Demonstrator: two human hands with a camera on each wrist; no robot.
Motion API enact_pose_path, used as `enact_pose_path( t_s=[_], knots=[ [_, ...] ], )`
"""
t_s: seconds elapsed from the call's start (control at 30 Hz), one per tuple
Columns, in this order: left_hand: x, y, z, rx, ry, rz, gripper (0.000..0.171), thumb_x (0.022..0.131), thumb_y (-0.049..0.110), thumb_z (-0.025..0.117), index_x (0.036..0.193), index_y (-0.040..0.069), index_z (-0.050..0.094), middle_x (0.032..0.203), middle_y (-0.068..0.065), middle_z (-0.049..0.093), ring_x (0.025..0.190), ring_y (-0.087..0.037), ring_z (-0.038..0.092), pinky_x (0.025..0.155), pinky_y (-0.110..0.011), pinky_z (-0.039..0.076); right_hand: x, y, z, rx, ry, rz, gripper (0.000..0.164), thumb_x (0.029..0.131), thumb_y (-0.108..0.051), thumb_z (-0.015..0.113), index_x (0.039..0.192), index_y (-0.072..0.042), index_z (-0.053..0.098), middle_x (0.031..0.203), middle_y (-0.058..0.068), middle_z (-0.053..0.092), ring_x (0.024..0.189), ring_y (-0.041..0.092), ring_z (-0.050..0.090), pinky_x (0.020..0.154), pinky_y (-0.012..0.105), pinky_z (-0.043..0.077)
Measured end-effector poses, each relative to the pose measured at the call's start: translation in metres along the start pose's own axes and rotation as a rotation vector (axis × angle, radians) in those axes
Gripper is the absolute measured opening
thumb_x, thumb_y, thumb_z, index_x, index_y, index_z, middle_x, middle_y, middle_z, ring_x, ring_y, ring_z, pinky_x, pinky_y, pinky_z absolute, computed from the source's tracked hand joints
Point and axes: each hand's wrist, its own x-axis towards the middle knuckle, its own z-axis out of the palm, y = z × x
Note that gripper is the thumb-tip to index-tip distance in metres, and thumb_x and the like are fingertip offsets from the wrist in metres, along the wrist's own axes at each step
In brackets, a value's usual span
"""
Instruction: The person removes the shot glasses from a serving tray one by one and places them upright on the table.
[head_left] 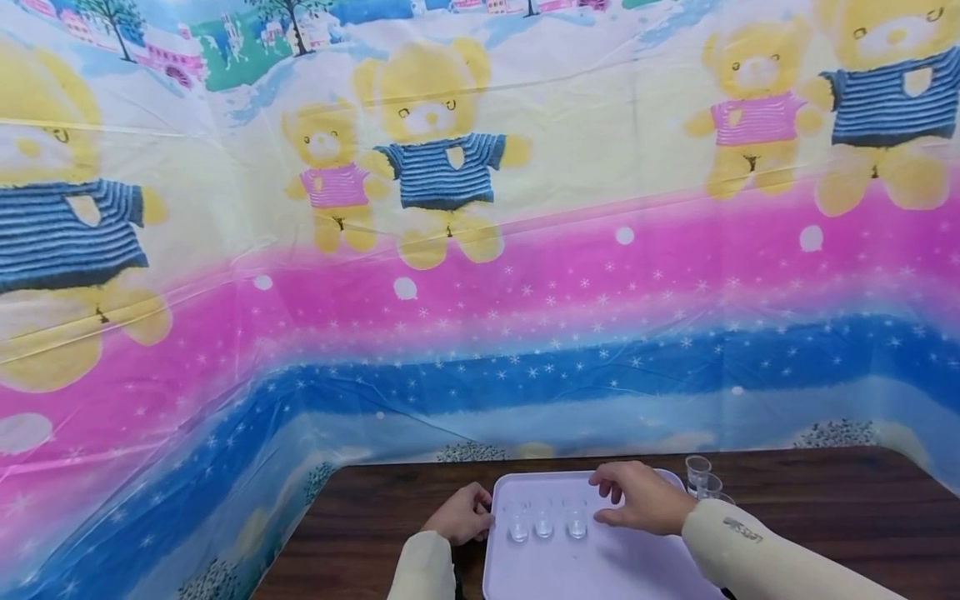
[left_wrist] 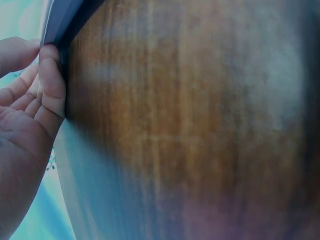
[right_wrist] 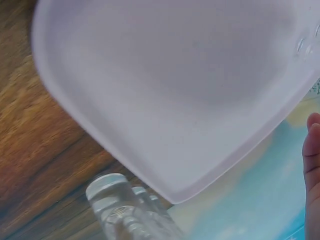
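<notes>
A pale lilac tray (head_left: 600, 571) lies on the dark wooden table. Three small clear glasses stand in a row on it: a left glass (head_left: 518, 527), a middle glass (head_left: 543, 525) and a right glass (head_left: 576, 525). At the tray's left edge, my left hand (head_left: 461, 514) pinches the rim between thumb and fingers; the left wrist view shows this grip at the tray wall (left_wrist: 57, 22). Over the tray's right part hovers my right hand (head_left: 647, 500), fingers loosely bent and apart, just right of the right glass. Nothing shows between its fingers.
More clear glasses (head_left: 697, 473) stand close together on the table beyond the tray's right edge, partly behind my right forearm; the right wrist view shows these glasses (right_wrist: 112, 200) by the tray corner. A curtain (head_left: 525, 317) printed with bears hangs behind the table (head_left: 360, 517).
</notes>
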Motion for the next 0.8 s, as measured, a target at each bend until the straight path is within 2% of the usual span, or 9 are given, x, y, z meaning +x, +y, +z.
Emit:
enact_pose_path(
  t_s=[0.23, 0.37, 0.57, 0.8],
  knots=[
    [0.0, -0.002, 0.001, -0.017, 0.004, 0.019, 0.018, 0.085, -0.002, 0.062, 0.099, -0.001, 0.05, 0.068, -0.008, 0.056, 0.056, -0.017, 0.055, 0.054, -0.031, 0.047, 0.006, -0.002, 0.008, 0.027, -0.013, -0.004, 0.039, 0.076, -0.025, 0.08, 0.107, -0.008, 0.064, 0.089, -0.004, 0.06, 0.082, 0.016, 0.057, 0.07, 0.035, 0.049],
    [0.0, -0.001, 0.001, -0.013, 0.007, 0.009, 0.018, 0.085, -0.001, 0.062, 0.099, 0.0, 0.051, 0.068, -0.008, 0.057, 0.057, -0.018, 0.055, 0.054, -0.031, 0.047, 0.009, -0.005, 0.013, 0.044, -0.008, 0.0, 0.038, 0.078, -0.026, 0.077, 0.107, -0.007, 0.064, 0.09, -0.003, 0.06, 0.083, 0.018, 0.057, 0.071, 0.036, 0.049],
    [-0.002, 0.0, 0.0, -0.019, 0.004, 0.021, 0.018, 0.085, -0.002, 0.061, 0.099, 0.0, 0.051, 0.068, -0.007, 0.057, 0.056, -0.017, 0.054, 0.054, -0.031, 0.048, 0.014, -0.011, 0.02, 0.009, 0.034, -0.027, 0.035, 0.08, -0.025, 0.076, 0.106, -0.006, 0.064, 0.09, -0.002, 0.06, 0.082, 0.016, 0.057, 0.07, 0.033, 0.049],
    [-0.003, 0.001, -0.002, -0.015, -0.006, 0.028, 0.017, 0.085, -0.002, 0.061, 0.098, 0.0, 0.05, 0.067, -0.007, 0.056, 0.055, -0.017, 0.054, 0.053, -0.03, 0.046, 0.016, -0.014, 0.026, -0.004, 0.041, -0.033, 0.032, 0.08, -0.022, 0.076, 0.104, -0.004, 0.066, 0.089, -0.002, 0.06, 0.08, 0.016, 0.057, 0.068, 0.03, 0.049]
  ],
)
